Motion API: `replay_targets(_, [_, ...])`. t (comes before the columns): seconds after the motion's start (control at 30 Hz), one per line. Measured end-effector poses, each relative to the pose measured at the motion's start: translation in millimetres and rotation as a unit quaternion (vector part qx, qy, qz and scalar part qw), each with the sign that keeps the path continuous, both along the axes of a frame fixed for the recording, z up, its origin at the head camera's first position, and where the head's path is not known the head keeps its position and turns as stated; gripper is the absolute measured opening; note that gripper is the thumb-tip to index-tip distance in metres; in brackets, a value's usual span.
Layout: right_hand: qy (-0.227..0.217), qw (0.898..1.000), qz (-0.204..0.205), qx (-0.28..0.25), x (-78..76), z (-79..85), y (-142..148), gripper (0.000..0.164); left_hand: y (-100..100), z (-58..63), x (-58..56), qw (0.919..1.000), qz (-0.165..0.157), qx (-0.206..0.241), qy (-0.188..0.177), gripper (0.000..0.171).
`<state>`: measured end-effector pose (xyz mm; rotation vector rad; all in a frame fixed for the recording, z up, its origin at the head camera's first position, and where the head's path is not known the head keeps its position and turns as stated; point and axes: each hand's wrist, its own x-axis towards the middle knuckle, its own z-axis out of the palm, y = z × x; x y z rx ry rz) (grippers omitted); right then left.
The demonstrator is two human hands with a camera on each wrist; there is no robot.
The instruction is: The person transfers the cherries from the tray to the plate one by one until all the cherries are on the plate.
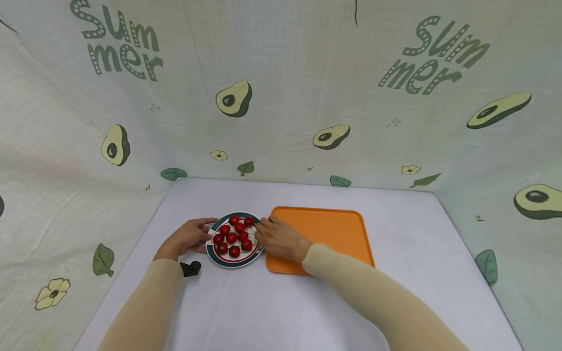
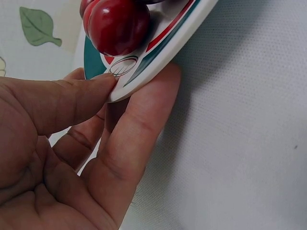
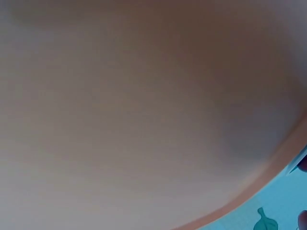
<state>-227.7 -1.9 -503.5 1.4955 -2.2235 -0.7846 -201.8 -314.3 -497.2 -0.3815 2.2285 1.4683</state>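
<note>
A round plate [image 1: 234, 264] with a green rim and red inner ring bears several red cherries [image 1: 231, 237] with pale stems. At its left edge my left hand [image 1: 186, 239] pinches the rim. In the left wrist view the thumb [image 2: 81, 98] lies on top of the plate's rim [image 2: 163, 60], with fingers underneath. My right hand [image 1: 281, 237] has its fingers bent at the plate's right rim, covering part of it. The right wrist view is mostly a blurred close surface, and the right fingertips are hidden there.
An orange tray [image 1: 322, 224] lies on the white table [image 1: 246, 312] to the right of the plate, partly under the right forearm. A black wrist piece [image 1: 190, 269] sticks out by the left cuff. A printed cloth [image 1: 281, 73] hangs behind and at both sides.
</note>
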Motion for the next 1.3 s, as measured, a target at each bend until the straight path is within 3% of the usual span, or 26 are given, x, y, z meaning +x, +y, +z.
replay_targets(0.9, [-0.015,0.999,-0.026,-0.012,-0.9,-4.8,0,0.021,1,-4.3,-8.4,1.0,-0.007,0.001,-0.002,0.064])
replay_targets(1.07, [-0.049,0.996,-0.049,-0.062,0.7,-5.2,4,0.021,3,-4.8,-8.5,1.0,-0.004,-0.007,-0.004,0.063])
replay_targets(1.3, [-0.103,0.974,-0.1,-0.175,5.8,3.1,25,0.022,-3,3.3,1.2,0.9984,-0.015,-0.054,-0.004,0.063])
